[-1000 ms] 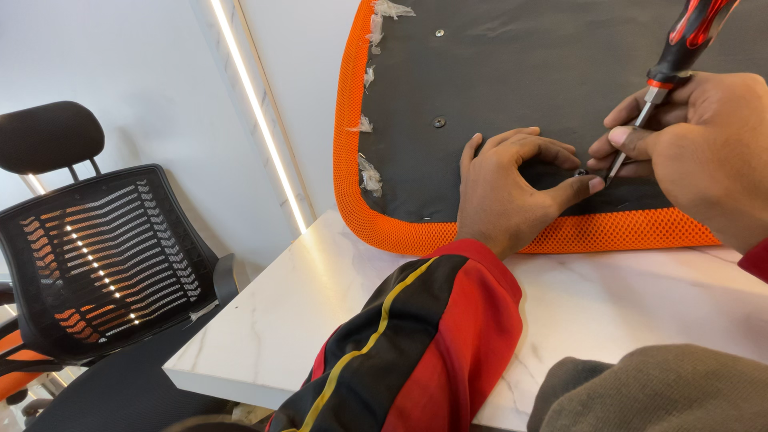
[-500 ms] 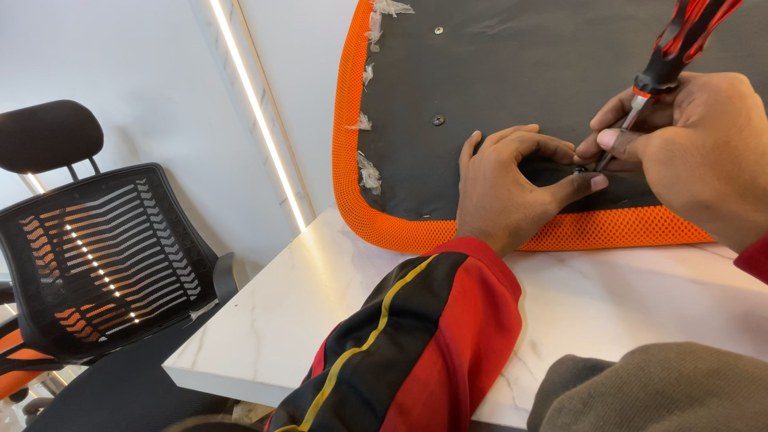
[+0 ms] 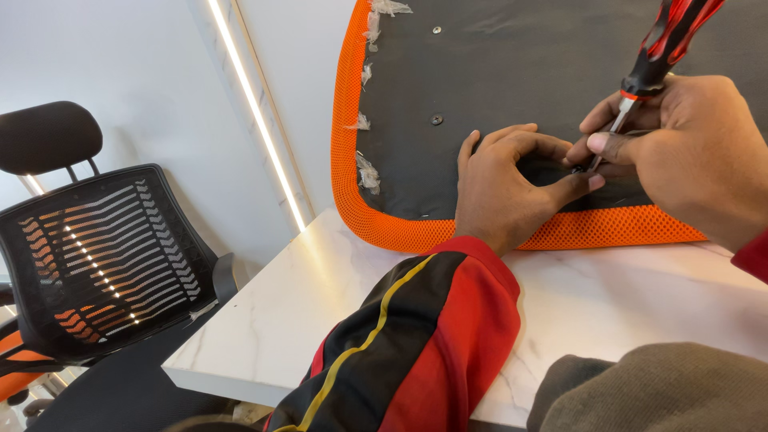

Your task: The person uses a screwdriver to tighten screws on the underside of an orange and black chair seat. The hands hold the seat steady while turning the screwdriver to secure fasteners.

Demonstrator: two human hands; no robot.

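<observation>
My right hand (image 3: 700,152) has its fingers clamped on a red-black screwdriver (image 3: 652,72), tip down on the orange-edged seat pan (image 3: 496,72) lying on the white marble surface (image 3: 320,304). My left hand (image 3: 512,184) rests on the pan, its fingers curled near the tip, holding nothing.

One screwdriver (image 3: 668,36) was there, held above the right hand (image 3: 696,152). One seat pad (image 3: 512,96) lay under both hands, with two screws (image 3: 437,119) left of them. One office chair (image 3: 96,240) stood far left.
</observation>
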